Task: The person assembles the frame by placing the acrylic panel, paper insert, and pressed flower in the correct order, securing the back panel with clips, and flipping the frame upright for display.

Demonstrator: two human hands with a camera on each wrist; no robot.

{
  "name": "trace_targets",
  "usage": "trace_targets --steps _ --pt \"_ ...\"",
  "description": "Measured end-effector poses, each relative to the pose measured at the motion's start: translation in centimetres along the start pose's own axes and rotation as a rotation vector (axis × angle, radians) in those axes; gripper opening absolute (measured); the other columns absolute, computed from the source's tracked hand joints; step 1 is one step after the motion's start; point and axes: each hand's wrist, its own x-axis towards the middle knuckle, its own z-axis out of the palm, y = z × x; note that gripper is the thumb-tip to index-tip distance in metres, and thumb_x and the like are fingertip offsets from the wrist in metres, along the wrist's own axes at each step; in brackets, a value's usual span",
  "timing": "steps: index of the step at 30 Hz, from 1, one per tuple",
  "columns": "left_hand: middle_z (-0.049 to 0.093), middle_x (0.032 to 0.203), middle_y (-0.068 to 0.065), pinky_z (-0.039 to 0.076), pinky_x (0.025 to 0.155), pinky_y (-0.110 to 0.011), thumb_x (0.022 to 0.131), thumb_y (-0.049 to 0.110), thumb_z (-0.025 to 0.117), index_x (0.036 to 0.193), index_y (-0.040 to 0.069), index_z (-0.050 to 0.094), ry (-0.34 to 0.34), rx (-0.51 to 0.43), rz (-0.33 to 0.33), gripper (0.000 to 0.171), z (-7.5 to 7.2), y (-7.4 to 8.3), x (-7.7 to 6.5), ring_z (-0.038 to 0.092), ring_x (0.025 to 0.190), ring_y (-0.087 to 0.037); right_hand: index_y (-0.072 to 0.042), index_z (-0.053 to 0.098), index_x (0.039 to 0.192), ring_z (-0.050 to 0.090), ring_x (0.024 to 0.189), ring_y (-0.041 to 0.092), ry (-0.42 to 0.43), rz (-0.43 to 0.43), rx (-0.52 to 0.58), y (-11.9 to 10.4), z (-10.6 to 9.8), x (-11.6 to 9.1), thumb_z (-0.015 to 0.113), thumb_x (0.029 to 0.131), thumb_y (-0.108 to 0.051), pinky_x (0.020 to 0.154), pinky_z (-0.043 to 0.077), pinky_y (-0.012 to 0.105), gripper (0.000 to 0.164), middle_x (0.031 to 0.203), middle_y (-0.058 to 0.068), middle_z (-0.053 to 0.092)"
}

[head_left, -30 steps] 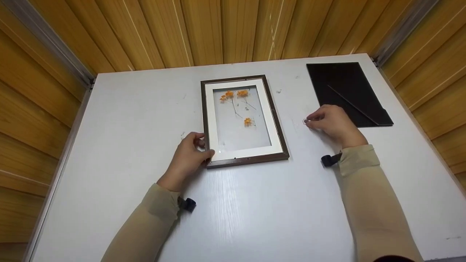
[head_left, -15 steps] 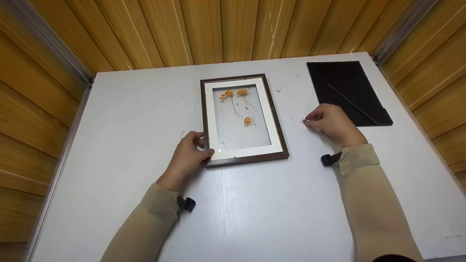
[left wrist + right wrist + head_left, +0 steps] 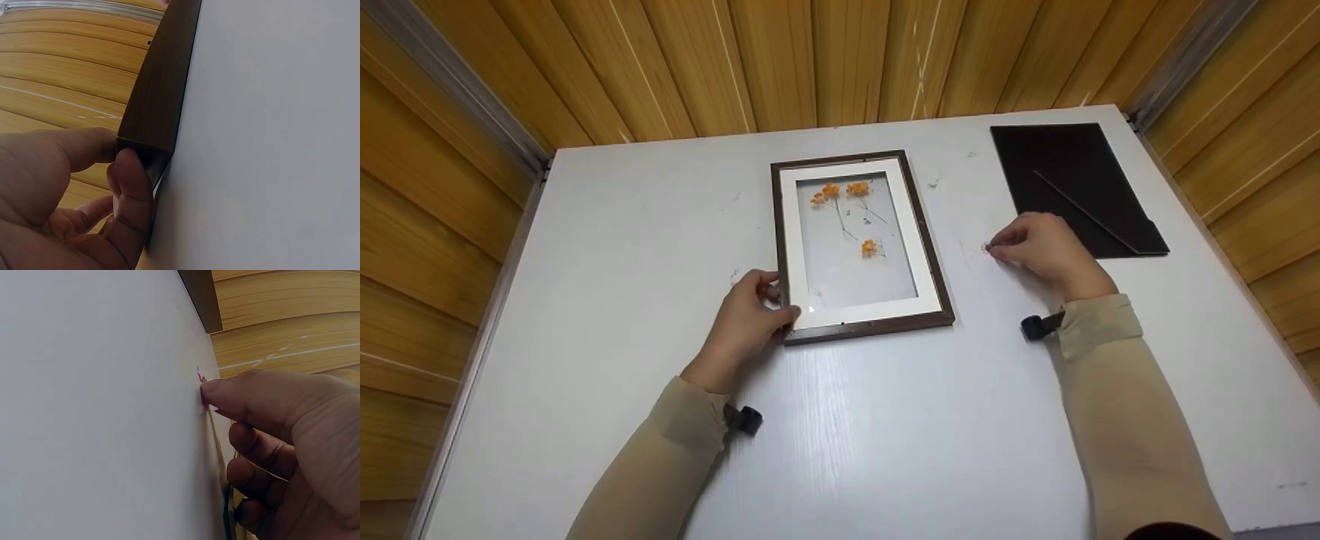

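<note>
A brown picture frame (image 3: 869, 328) with a white mat lies face up on the white table (image 3: 885, 435). Inside its window are several orange dried flowers (image 3: 830, 191) on thin stems. My left hand (image 3: 746, 315) grips the lower left corner, thumb on the top edge and fingers at the side. In the left wrist view the fingers (image 3: 132, 202) curl against the dark corner. To the right of the frame, my right hand (image 3: 1046, 251) pinches a tiny pale and pinkish piece (image 3: 201, 375) between thumb and fingertip, close over the tabletop. Its kind cannot be told.
A black backing board (image 3: 1065, 157) with a slanted support leg (image 3: 1086, 211) lies at the back right, just beyond my right hand. Small marks or bits (image 3: 933, 184) dot the table beside the frame. Wood-panelled walls (image 3: 780, 67) stand behind and on both sides.
The right fingertips shift very slightly with the tiny piece between them. The left hand keeps its grip on the frame, and everything else stays in place.
</note>
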Motion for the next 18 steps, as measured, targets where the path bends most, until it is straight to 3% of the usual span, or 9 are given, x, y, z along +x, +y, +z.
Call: trace_targets --steps 8,18 --pt "0.064 0.127 -0.013 0.065 0.076 -0.029 0.098 0.009 0.084 0.161 0.001 0.053 0.012 0.028 0.001 0.071 0.09 0.02 -0.11 0.066 0.080 -0.014 -0.008 0.088 0.118 0.063 0.104 0.018 -0.037 0.039 0.024 0.08 -0.30 0.04 0.087 0.100 -0.026 0.077 0.051 0.023 0.025 0.127 0.016 0.084" --pt "0.063 0.126 -0.013 0.066 0.077 -0.030 0.098 0.009 0.084 0.161 0.001 0.053 0.011 0.020 0.002 0.071 0.12 -0.02 -0.14 0.067 0.081 -0.014 -0.009 0.086 0.112 0.062 0.104 0.020 -0.048 0.030 0.030 -0.09 -0.39 -0.18 0.085 0.100 -0.020 0.080 0.050 0.024 0.016 0.120 0.011 0.086"
